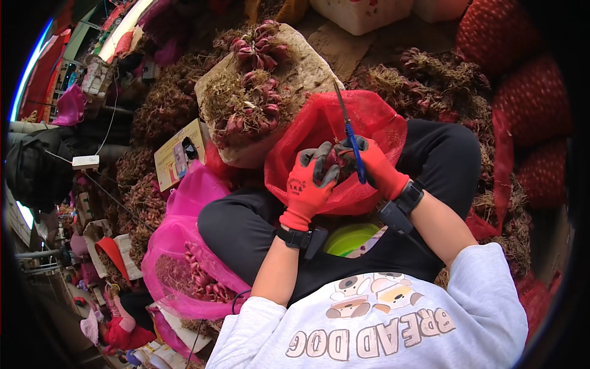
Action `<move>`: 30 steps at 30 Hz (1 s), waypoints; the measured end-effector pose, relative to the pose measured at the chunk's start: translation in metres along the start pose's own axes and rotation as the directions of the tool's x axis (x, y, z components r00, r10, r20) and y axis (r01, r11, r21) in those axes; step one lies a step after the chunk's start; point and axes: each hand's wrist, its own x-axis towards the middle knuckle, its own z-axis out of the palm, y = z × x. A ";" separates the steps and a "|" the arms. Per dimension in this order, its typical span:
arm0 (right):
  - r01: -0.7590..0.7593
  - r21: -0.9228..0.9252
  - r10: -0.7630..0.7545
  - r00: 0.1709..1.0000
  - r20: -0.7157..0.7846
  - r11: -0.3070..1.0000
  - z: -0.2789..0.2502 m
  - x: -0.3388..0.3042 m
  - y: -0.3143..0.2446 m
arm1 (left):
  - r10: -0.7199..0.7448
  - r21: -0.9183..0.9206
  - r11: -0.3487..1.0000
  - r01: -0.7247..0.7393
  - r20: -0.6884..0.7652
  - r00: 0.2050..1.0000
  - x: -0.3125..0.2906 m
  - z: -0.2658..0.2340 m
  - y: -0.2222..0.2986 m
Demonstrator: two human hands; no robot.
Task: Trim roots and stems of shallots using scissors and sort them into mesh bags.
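Both hands wear red gloves with grey fingers and meet above an open red mesh bag (289,144) between my knees. My left hand (310,179) is closed around a small purple-red shallot bunch (332,161), partly hidden by the fingers. In my right hand (378,169) is a knife (354,150) with a blue handle, its narrow blade pointing away from me. The right fingers also lie close against the bunch; whether they grip it I cannot tell. Beyond the bag, bundles of dried shallots (255,101) with roots and stalks rest on a pale, dirty block (307,61).
A pink mesh bag (184,258) holding shallots lies by my left knee. More shallot heaps (424,86) spread on both sides. Full red mesh sacks (498,37) are stacked at right. A green basin (351,238) sits between my legs. Another person (120,329) is at far left.
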 end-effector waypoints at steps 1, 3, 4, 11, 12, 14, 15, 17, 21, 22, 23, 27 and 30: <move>0.004 -0.037 -0.005 1.000 -0.019 0.999 0.001 0.000 -0.002 | 0.082 0.141 0.987 -0.083 0.013 0.997 0.002 -0.002 0.005; 0.023 -0.031 -0.024 0.999 -0.023 0.999 0.001 -0.001 0.001 | 0.067 0.200 0.978 -0.061 -0.023 0.997 -0.001 0.001 0.009; 0.033 -0.028 -0.034 0.999 -0.025 0.999 0.001 -0.001 0.002 | 0.060 0.229 0.972 -0.049 -0.042 0.997 -0.002 0.004 0.011; 0.064 0.007 -0.064 0.998 -0.008 0.998 0.006 -0.003 0.002 | 0.084 0.266 0.960 -0.089 0.027 0.996 -0.005 0.006 0.007; 0.051 0.013 -0.051 0.999 -0.010 0.999 0.005 -0.005 0.001 | 0.080 0.272 0.959 -0.083 0.023 0.997 -0.005 0.006 0.008; 0.043 0.012 -0.043 0.999 -0.012 0.999 0.007 -0.008 0.000 | 0.071 0.282 0.957 -0.072 0.014 0.997 -0.005 0.005 0.010; 0.048 0.006 -0.048 0.999 -0.012 0.999 0.009 -0.009 -0.001 | 0.051 0.311 0.949 -0.048 -0.002 0.999 -0.005 0.006 0.010; 0.103 -0.038 -0.103 0.995 -0.003 0.994 0.013 -0.012 -0.003 | 0.011 0.369 0.930 0.004 -0.038 0.999 -0.007 0.010 0.004; 0.364 -0.302 -0.353 0.931 0.092 0.881 0.018 -0.012 -0.003 | -0.252 -0.091 0.967 0.240 -0.175 0.952 -0.007 0.020 -0.018; 0.441 -0.382 -0.418 0.896 0.147 0.812 0.020 -0.012 -0.003 | -0.403 -0.351 0.872 0.341 -0.120 0.907 -0.010 0.020 -0.033; 0.468 -0.342 -0.432 0.884 0.178 0.815 0.022 -0.015 -0.006 | -0.523 -0.583 0.700 0.413 -0.024 0.852 -0.008 0.019 -0.037; 0.426 -0.222 -0.379 0.898 0.224 0.877 0.019 -0.017 -0.021 | -0.600 -0.816 0.333 0.473 0.204 0.774 -0.006 -0.002 -0.049; 0.339 -0.196 -0.298 0.931 0.210 0.920 0.005 -0.011 -0.023 | -0.430 -0.884 0.326 0.334 0.177 0.886 0.004 -0.001 -0.022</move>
